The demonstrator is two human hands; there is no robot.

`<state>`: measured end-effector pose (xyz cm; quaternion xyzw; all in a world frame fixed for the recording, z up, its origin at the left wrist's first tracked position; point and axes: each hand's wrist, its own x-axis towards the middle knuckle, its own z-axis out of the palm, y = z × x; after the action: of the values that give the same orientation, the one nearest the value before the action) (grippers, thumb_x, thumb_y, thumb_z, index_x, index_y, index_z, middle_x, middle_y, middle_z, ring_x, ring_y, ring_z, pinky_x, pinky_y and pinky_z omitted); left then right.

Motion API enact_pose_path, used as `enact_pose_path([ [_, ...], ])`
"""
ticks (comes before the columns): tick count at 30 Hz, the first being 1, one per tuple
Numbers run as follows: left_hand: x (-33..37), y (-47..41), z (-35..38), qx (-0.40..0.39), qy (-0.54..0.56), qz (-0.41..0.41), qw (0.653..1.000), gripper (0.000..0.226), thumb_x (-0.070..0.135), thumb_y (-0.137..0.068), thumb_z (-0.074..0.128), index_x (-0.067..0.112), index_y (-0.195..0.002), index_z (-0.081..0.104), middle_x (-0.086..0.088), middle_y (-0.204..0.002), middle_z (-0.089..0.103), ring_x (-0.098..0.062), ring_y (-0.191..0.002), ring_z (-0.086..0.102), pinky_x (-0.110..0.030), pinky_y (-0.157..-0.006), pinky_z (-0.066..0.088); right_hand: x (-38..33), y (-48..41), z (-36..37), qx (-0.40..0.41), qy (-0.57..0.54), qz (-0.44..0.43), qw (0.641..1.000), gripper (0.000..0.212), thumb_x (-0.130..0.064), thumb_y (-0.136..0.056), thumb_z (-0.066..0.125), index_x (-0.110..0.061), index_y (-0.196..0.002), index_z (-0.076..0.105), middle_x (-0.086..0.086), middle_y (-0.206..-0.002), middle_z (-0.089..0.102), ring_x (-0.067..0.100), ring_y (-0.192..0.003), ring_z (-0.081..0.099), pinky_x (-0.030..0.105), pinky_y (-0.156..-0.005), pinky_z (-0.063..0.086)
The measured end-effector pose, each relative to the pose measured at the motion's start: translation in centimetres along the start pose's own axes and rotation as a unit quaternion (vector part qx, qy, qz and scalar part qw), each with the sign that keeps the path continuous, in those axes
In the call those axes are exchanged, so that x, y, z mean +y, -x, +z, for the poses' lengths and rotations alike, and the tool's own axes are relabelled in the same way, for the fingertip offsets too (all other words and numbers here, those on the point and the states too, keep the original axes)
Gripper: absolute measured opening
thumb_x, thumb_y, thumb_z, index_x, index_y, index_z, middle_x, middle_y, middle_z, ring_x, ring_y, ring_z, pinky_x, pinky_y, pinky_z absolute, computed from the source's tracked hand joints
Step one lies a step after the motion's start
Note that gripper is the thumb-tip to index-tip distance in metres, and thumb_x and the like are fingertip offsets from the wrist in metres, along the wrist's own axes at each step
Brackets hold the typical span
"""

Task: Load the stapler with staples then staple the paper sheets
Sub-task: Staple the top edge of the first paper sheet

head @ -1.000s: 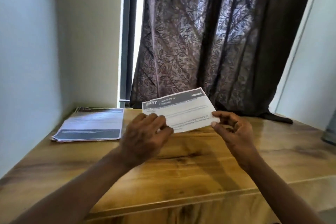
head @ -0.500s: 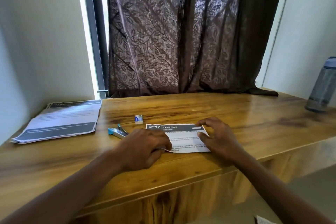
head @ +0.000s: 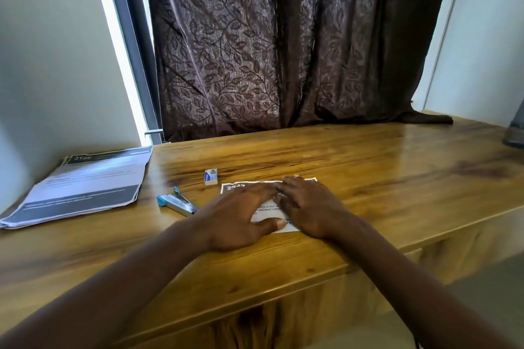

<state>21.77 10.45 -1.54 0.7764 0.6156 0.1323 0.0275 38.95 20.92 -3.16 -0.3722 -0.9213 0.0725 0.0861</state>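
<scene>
A small folded paper sheet [head: 266, 214] with a dark header lies flat on the wooden table [head: 368, 178]. My left hand [head: 235, 218] and my right hand [head: 307, 205] both press flat on it, fingers straight, covering most of it. A blue and silver stapler [head: 177, 201] lies hinged open on the table just left of my left hand. A small white staple box [head: 210, 176] sits behind the stapler, near the paper's far left corner.
A stack of printed sheets [head: 85, 181] lies at the table's far left by the wall. A dark patterned curtain [head: 283, 45] hangs behind the table. The base of a grey bottle [head: 514, 136] shows at the right edge.
The paper came down from in the air onto the table. Both hands went from pinching its ends to pressing flat on it and moved closer together.
</scene>
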Motion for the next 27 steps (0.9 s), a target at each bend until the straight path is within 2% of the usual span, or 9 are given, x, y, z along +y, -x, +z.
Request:
enact_pose_path([
  [2, 0.0, -0.7, 0.2, -0.048, -0.015, -0.033, 0.998, 0.084, 0.078, -0.09, 0.036, 0.034, -0.159, 0.022, 0.011, -0.165, 0.029, -0.011, -0.15, 0.03, -0.037, -0.122, 0.028, 0.1, 0.0, 0.0, -0.003, 0.001, 0.006, 1.0, 0.057, -0.049, -0.107, 0.025, -0.028, -0.16, 0.022, -0.005, -0.169, 0.016, 0.014, -0.156, 0.009, 0.039, -0.125, 0.007],
  [4, -0.2, -0.8, 0.1, -0.066, -0.05, -0.072, 0.994, 0.091, 0.083, -0.088, 0.033, 0.032, -0.161, 0.015, 0.01, -0.169, 0.019, -0.014, -0.154, 0.022, -0.037, -0.124, 0.021, 0.1, 0.0, 0.0, -0.012, 0.007, 0.012, 1.0, 0.059, -0.051, -0.107, 0.024, -0.027, -0.161, 0.018, -0.006, -0.169, 0.013, 0.013, -0.156, 0.006, 0.04, -0.126, 0.006],
  [8, -0.4, -0.5, 0.2, -0.078, -0.094, -0.09, 0.988, 0.09, 0.08, -0.09, 0.022, 0.029, -0.163, 0.007, 0.009, -0.171, 0.006, -0.011, -0.156, 0.011, -0.039, -0.125, 0.01, 0.5, 0.7, -0.4, -0.008, -0.017, 0.046, 0.999, 0.063, -0.054, -0.106, 0.027, -0.024, -0.161, 0.018, -0.007, -0.169, 0.013, 0.011, -0.156, 0.007, 0.037, -0.126, 0.007],
  [13, -1.2, -0.6, 0.7, -0.078, -0.075, -0.088, 0.99, 0.069, 0.062, -0.102, 0.018, 0.031, -0.163, 0.003, 0.011, -0.17, 0.0, -0.009, -0.156, 0.002, -0.04, -0.125, 0.003, -1.0, 4.2, -1.5, 0.004, -0.121, 0.102, 0.987, 0.068, -0.056, -0.1, 0.045, -0.024, -0.158, 0.029, -0.009, -0.168, 0.018, 0.014, -0.154, 0.015, 0.035, -0.125, 0.013],
  [15, -1.3, -0.6, 0.8, -0.085, -0.077, -0.086, 0.99, 0.069, 0.06, -0.103, 0.018, 0.029, -0.163, 0.002, 0.01, -0.171, -0.002, -0.01, -0.157, 0.0, -0.039, -0.125, 0.001, -2.6, 5.4, -1.7, -0.012, -0.103, 0.107, 0.989, 0.075, -0.06, -0.098, 0.048, -0.022, -0.159, 0.025, -0.007, -0.169, 0.015, 0.015, -0.155, 0.011, 0.037, -0.126, 0.011],
  [18, -1.4, -0.6, 0.9, -0.081, -0.079, -0.081, 0.99, 0.07, 0.06, -0.103, 0.017, 0.028, -0.163, 0.001, 0.009, -0.171, -0.002, -0.011, -0.157, 0.0, -0.04, -0.125, 0.0, -4.1, 6.0, -1.5, -0.005, -0.081, 0.115, 0.99, 0.077, -0.061, -0.097, 0.048, -0.021, -0.159, 0.024, -0.005, -0.169, 0.013, 0.012, -0.155, 0.008, 0.039, -0.127, 0.005],
  [22, -1.7, -0.5, 1.0, -0.082, -0.076, -0.074, 0.991, 0.072, 0.063, -0.102, 0.016, 0.028, -0.163, 0.001, 0.008, -0.171, -0.002, -0.012, -0.157, 0.001, -0.044, -0.125, 0.001, -4.0, 5.9, -1.6, -0.005, -0.106, 0.148, 0.983, 0.077, -0.059, -0.094, 0.055, -0.024, -0.158, 0.028, -0.009, -0.168, 0.017, 0.015, -0.154, 0.013, 0.04, -0.126, 0.009],
  [24, -1.8, -0.6, 1.0, -0.08, -0.074, -0.069, 0.992, 0.073, 0.064, -0.101, 0.016, 0.027, -0.163, 0.002, 0.008, -0.171, -0.001, -0.012, -0.157, 0.002, -0.044, -0.125, 0.003, -3.2, 6.0, -1.5, 0.012, -0.103, 0.165, 0.981, 0.075, -0.058, -0.094, 0.057, -0.024, -0.156, 0.033, -0.007, -0.168, 0.021, 0.017, -0.155, 0.014, 0.046, -0.126, 0.007],
  [27, -1.9, -0.5, 1.0, -0.082, -0.073, -0.057, 0.992, 0.077, 0.068, -0.099, 0.014, 0.028, -0.163, 0.002, 0.007, -0.171, -0.001, -0.013, -0.157, 0.002, -0.046, -0.127, 0.004, -1.6, 6.7, -1.6, 0.034, -0.08, 0.211, 0.974, 0.075, -0.063, -0.092, 0.055, -0.023, -0.154, 0.036, -0.006, -0.167, 0.022, 0.018, -0.156, 0.005, 0.055, -0.124, -0.003],
])
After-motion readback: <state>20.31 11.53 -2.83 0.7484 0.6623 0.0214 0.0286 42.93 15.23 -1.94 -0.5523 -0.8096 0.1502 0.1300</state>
